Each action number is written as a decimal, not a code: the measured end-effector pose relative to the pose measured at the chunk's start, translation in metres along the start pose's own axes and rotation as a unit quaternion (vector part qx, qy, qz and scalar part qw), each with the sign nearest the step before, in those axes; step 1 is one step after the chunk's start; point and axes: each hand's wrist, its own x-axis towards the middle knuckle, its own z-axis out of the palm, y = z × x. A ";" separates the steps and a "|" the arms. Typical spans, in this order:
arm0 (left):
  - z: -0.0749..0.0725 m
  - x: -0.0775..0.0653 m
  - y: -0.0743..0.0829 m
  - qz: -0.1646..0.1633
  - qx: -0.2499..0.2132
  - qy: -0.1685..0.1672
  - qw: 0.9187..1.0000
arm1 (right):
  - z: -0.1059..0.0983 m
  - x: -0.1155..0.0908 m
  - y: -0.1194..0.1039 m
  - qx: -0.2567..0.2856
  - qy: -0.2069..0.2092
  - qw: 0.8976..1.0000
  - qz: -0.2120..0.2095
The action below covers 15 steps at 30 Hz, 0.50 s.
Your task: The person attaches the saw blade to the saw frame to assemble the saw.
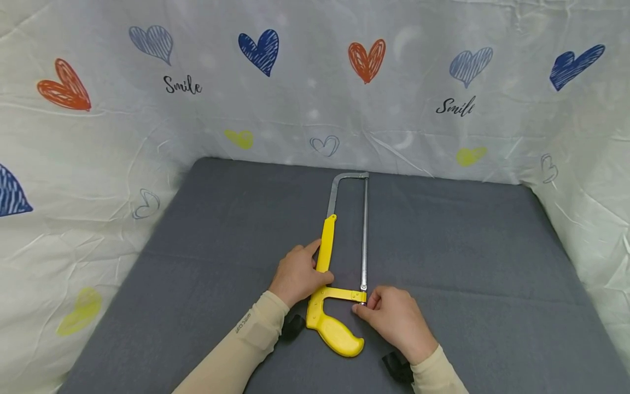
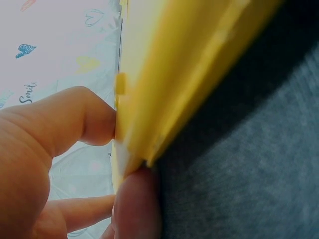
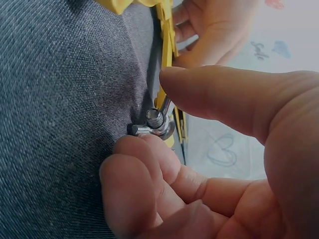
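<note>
Hanging beyond the far edge and along both side edges of the table, a pale sheet printed with hearts probably serves to screen off the surroundings. The table is covered in grey, its near edge out of view. On it, about midway between the left and right edges, is the saw, its tip just beside the far edge and its yellow grip toward the near one, an arrangement that seems meant to bring the working end within reach of both hands. Its blade runs lengthwise on the side toward the table's right edge, so neither arm has to cross the other. The left hand pinches the yellow spine between thumb and fingers, most likely to steady the saw against any twist from the other side. The right hand is at the near end of the blade, its curled fingers and thumb closed about the wing nut. One wing appears to lie under the thumb and the other against the fingers, a grasp that looks suited to so small a part; whether it is tight I cannot tell.
</note>
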 end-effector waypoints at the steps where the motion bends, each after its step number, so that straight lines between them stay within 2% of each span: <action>1: 0.000 0.000 0.000 0.000 0.000 0.000 1.000 | 0.000 0.000 0.000 0.000 0.000 1.000 0.000; 15: 0.000 0.000 0.000 0.000 -0.001 0.002 1.000 | 0.000 0.000 0.000 0.005 0.006 1.000 0.007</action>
